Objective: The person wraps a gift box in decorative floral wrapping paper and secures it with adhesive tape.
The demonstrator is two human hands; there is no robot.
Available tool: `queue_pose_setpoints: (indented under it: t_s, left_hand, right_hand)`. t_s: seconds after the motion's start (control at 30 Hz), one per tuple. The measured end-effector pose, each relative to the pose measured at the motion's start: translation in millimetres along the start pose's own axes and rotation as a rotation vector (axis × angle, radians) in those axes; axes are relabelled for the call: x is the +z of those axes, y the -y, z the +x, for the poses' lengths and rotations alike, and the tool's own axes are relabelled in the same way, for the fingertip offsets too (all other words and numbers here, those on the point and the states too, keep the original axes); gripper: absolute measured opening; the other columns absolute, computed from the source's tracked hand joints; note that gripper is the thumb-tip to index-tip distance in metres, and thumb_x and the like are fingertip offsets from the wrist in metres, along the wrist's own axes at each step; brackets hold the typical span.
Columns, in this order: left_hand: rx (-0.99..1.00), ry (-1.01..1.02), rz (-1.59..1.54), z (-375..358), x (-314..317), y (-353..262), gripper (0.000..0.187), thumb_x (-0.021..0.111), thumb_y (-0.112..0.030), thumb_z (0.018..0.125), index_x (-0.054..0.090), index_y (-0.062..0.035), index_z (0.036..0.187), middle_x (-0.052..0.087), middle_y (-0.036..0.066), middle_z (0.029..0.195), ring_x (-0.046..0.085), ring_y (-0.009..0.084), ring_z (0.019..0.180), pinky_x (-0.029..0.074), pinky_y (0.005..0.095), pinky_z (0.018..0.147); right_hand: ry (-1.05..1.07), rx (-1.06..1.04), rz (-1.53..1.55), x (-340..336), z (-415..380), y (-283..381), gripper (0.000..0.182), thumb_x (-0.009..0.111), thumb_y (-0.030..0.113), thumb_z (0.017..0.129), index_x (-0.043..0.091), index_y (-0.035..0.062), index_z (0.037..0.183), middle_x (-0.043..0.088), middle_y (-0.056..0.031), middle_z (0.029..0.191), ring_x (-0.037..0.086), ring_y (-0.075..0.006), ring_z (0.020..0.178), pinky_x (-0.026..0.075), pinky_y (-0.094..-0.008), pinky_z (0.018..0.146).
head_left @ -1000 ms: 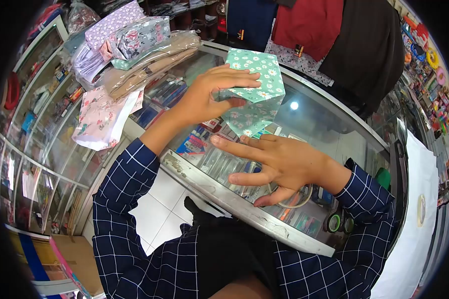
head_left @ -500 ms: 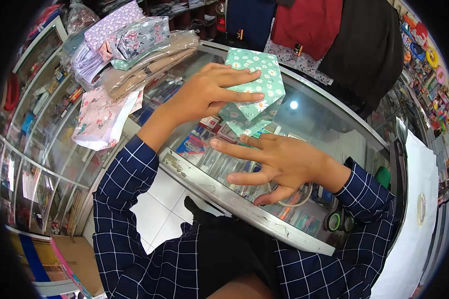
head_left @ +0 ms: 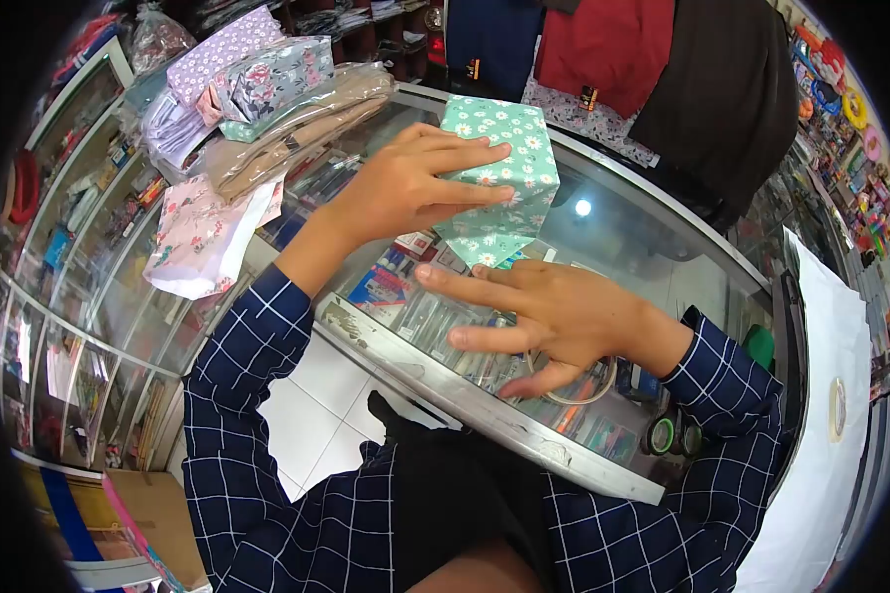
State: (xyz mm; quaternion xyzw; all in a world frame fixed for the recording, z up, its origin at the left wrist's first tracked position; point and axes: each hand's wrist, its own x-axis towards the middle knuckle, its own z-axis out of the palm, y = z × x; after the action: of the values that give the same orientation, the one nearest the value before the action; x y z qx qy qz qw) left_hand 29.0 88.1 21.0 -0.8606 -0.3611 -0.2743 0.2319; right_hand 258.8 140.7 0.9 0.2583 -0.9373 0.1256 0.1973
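A mint-green package wrapped in daisy-print gift wrap (head_left: 520, 148) lies on the glass counter (head_left: 653, 232), with a tapered flap of wrap at its near end. My left hand (head_left: 420, 183) rests on the package's left side, its fingers stretched out over the paper. Just nearer to me, my right hand (head_left: 554, 321) is spread out over the counter, fingers apart and holding nothing. Its fingertips are close to the flap's near point. Partly hidden behind that hand is a pale ring-shaped roll (head_left: 611, 381).
Folded floral gift wrap (head_left: 272, 79) and plastic-covered brown packets (head_left: 307, 124) are piled at the back left. A pink floral sheet (head_left: 203, 232) hangs near them. Dark and red garments (head_left: 608, 54) drape beyond the counter. White sheets (head_left: 811, 425) stand at the right.
The near flap, creased and folded inward before, now lies flatter and comes to a point. The package has shifted slightly left. My right thumb has moved a little; my left hand stays nearly in place.
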Motion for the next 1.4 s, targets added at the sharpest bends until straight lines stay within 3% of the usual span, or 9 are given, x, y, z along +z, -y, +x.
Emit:
queue_pose_setpoints:
  t_s: [0.13,0.37,0.73,1.0,1.07,1.13,1.23,1.3,1.4]
  left_hand:
    - [-0.264,-0.113,-0.124,4.2,6.1,-8.1,0.052,0.079,-0.017,0.066,0.065,-0.0208,0.116,0.064,0.000,0.119,0.062,0.0209,0.100,0.045,0.0282,0.084]
    - [-0.296,-0.126,-0.127,5.1,10.7,-4.3,0.055,0.079,-0.024,0.066,0.063,-0.0173,0.118,0.069,-0.001,0.106,0.065,0.0176,0.088,0.045,0.0283,0.080]
    - [-0.333,-0.135,-0.147,4.3,11.2,-4.4,0.052,0.080,-0.026,0.066,0.066,-0.0171,0.115,0.069,-0.001,0.106,0.065,0.0183,0.089,0.046,0.0286,0.081]
    - [-0.392,-0.160,-0.223,0.7,15.0,-5.2,0.033,0.075,-0.023,0.072,0.067,-0.0148,0.103,0.068,0.001,0.108,0.063,0.0214,0.091,0.045,0.0325,0.082]
    - [-0.322,-0.144,-0.159,-1.7,16.5,-2.8,0.033,0.074,-0.026,0.074,0.065,-0.0151,0.104,0.068,0.000,0.106,0.063,0.0224,0.090,0.045,0.0343,0.083]
    - [-0.277,-0.093,-0.144,-5.8,16.5,3.8,0.037,0.074,-0.025,0.074,0.063,-0.0151,0.108,0.068,0.001,0.107,0.062,0.0233,0.093,0.045,0.0349,0.084]
    - [-0.481,-0.088,-0.305,-9.6,19.1,0.4,0.052,0.075,-0.025,0.073,0.053,-0.0154,0.119,0.068,0.002,0.108,0.060,0.0269,0.100,0.044,0.0369,0.087]
    - [-0.467,-0.124,-0.371,-6.1,16.0,-4.0,0.061,0.075,-0.025,0.072,0.047,-0.0159,0.126,0.066,0.004,0.111,0.058,0.0296,0.105,0.043,0.0383,0.089]
    - [-0.401,-0.139,-0.383,-6.0,12.1,-5.8,0.068,0.074,-0.024,0.072,0.040,-0.0165,0.131,0.064,0.005,0.117,0.056,0.0321,0.109,0.042,0.0400,0.092]
  right_hand:
    - [-0.008,0.089,0.010,-2.8,2.3,-4.9,0.076,0.065,0.027,0.083,0.022,0.0321,0.145,0.026,-0.0191,0.150,0.062,-0.0330,0.091,0.050,-0.0401,0.074]
    - [0.028,0.258,-0.187,-10.3,11.6,-5.6,0.066,0.056,0.001,0.078,0.040,0.0328,0.134,0.026,-0.0129,0.150,0.065,-0.0304,0.078,0.055,-0.0368,0.065]
    - [0.062,0.144,-0.214,-13.9,10.3,-11.0,0.075,0.056,-0.002,0.078,0.036,0.0372,0.138,0.027,-0.0125,0.149,0.064,-0.0256,0.074,0.054,-0.0345,0.063]
    - [-0.186,0.813,0.412,-24.7,27.0,-5.5,0.071,0.060,0.039,0.087,0.027,0.0147,0.145,0.053,-0.0086,0.106,0.050,-0.0151,0.080,0.041,-0.0314,0.078]
    - [-0.242,0.597,0.281,-18.4,21.6,-17.3,0.069,0.060,0.035,0.088,0.026,0.0153,0.145,0.052,-0.0093,0.103,0.050,-0.0151,0.080,0.041,-0.0318,0.077]
    - [-0.263,0.727,0.432,-22.8,26.7,-15.6,0.066,0.059,0.027,0.088,0.025,0.0171,0.144,0.053,-0.0106,0.100,0.051,-0.0156,0.080,0.041,-0.0323,0.077]
    - [-0.400,0.697,0.437,-15.1,22.2,-21.8,0.059,0.067,0.040,0.083,0.044,0.0159,0.132,0.052,-0.0105,0.094,0.053,-0.0197,0.071,0.045,-0.0308,0.062]
    - [-0.395,0.257,-0.123,-6.8,18.3,-40.3,0.067,0.068,0.036,0.082,0.038,0.0142,0.137,0.051,-0.0121,0.092,0.052,-0.0200,0.070,0.046,-0.0309,0.062]
    - [-0.308,0.416,0.048,-12.2,11.8,-31.7,0.078,0.063,0.022,0.084,0.017,0.0125,0.146,0.055,-0.0165,0.103,0.054,-0.0210,0.078,0.045,-0.0337,0.075]
